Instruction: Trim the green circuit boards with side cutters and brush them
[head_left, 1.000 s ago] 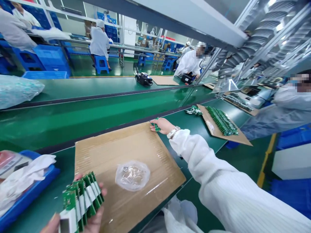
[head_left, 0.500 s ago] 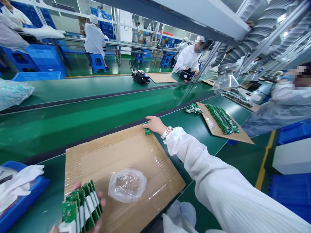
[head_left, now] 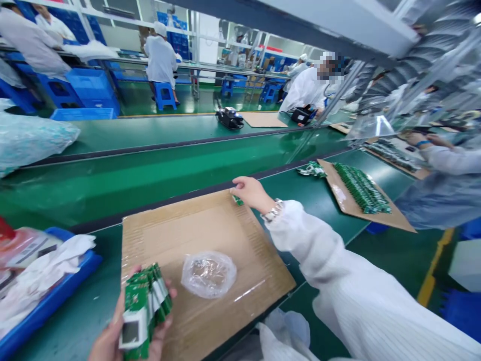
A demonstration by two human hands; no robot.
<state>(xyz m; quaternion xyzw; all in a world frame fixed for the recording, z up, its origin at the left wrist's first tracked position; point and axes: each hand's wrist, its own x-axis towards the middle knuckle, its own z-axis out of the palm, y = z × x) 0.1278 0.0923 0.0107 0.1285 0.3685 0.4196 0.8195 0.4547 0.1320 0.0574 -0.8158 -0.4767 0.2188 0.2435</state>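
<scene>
Pinching a small green circuit board (head_left: 237, 199) between its fingers at the far right corner of a flat brown cardboard sheet (head_left: 188, 228), the right hand (head_left: 252, 193) is outstretched; the left hand (head_left: 112, 331) curls its fingers around several green-and-white circuit boards (head_left: 137, 298). Crumpled clear plastic (head_left: 208, 275) lies on the sheet.

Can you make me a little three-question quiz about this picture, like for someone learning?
1. True or false: the rounded clump of clear, crinkled plastic lies on the flat brown cardboard sheet.
2. What is the person's left hand holding?
3. Which corner of the sheet is the person's right hand at?
A) near left
B) far right
C) near right

Key:
1. True.
2. A stack of thin green-and-white circuit boards.
3. B.
</scene>
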